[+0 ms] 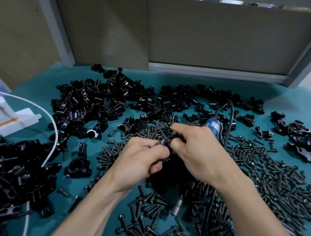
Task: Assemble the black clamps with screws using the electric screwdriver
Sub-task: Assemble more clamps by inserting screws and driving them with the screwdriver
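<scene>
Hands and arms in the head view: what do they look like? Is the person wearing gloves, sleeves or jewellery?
Both are bare. The left hand and right hand wear no gloves, rings or tape. The left forearm and right forearm show no sleeve, watch or band all the way to the frame's lower edge.

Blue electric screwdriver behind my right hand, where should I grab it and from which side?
Take the screwdriver by its blue barrel, coming down from above with the right hand. It lies flat among the screws, its cord leaves the far end and loops down its right side, and its near end is hidden.
</scene>
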The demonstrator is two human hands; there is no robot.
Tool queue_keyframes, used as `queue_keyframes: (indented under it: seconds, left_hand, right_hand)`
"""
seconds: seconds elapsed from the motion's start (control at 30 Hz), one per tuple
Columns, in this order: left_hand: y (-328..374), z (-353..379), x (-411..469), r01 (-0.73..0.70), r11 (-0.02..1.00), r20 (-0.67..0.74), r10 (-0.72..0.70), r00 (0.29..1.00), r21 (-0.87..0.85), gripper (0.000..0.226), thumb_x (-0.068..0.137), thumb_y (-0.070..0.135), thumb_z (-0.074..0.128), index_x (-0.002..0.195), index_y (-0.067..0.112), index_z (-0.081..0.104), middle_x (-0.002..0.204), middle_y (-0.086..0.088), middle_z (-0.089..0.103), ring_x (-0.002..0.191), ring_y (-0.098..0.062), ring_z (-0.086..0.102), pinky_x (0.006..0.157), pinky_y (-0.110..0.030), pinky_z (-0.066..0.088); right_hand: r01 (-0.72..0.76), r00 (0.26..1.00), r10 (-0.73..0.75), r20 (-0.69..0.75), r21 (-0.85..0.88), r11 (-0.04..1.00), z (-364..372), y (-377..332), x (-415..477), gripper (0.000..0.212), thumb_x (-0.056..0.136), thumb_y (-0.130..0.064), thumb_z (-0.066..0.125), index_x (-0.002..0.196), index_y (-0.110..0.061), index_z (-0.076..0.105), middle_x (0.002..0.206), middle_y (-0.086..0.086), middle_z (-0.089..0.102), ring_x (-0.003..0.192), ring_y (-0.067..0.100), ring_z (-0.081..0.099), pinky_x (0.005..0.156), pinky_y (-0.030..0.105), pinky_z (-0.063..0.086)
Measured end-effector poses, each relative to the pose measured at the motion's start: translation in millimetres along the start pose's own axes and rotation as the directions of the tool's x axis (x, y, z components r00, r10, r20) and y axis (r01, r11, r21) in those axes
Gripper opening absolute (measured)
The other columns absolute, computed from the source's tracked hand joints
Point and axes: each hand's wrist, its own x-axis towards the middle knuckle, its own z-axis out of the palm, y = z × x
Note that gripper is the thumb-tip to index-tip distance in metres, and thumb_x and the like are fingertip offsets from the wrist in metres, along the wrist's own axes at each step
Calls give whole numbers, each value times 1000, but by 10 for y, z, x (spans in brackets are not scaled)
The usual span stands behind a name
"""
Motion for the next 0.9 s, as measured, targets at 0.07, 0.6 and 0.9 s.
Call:
queue_keyframes:
  seconds: [0.07, 0.6, 0.9]
  left_hand:
    - [-5, 25, -16, 20, 995, 42, -16, 999, -93, 32, 80, 30, 66, 55, 22, 49, 51, -2, 38, 34, -6, 25, 35, -16, 19]
    - [-176, -1, -21, -175, 742, -249, 423, 871, 647, 21, 76, 50, 63, 83, 31, 66, 59, 10, 65, 51, -10, 57, 48, -18, 44]
    - [-210, 11, 70, -31, 991, -228, 0, 974, -131, 12, 94, 20, 76, 85, 25, 81, 59, 0, 60, 45, -12, 49, 40, -22, 40]
  right_hand:
    - [39, 999, -38, -8, 22, 999, -49, 10, -7, 21, 95, -14, 53, 74, -16, 51, 57, 4, 52, 51, 14, 39, 51, 33, 35]
    - [-43, 999, 42, 21, 63, 997, 36, 99, 25, 34, 91, -12, 55, 60, -18, 44, 45, -11, 45, 46, 11, 39, 46, 23, 31]
    - [-77, 987, 40, 155, 242, 967, -129, 149, 30, 6, 97, -29, 70, 95, -32, 66, 88, 0, 73, 86, 23, 70, 89, 53, 56]
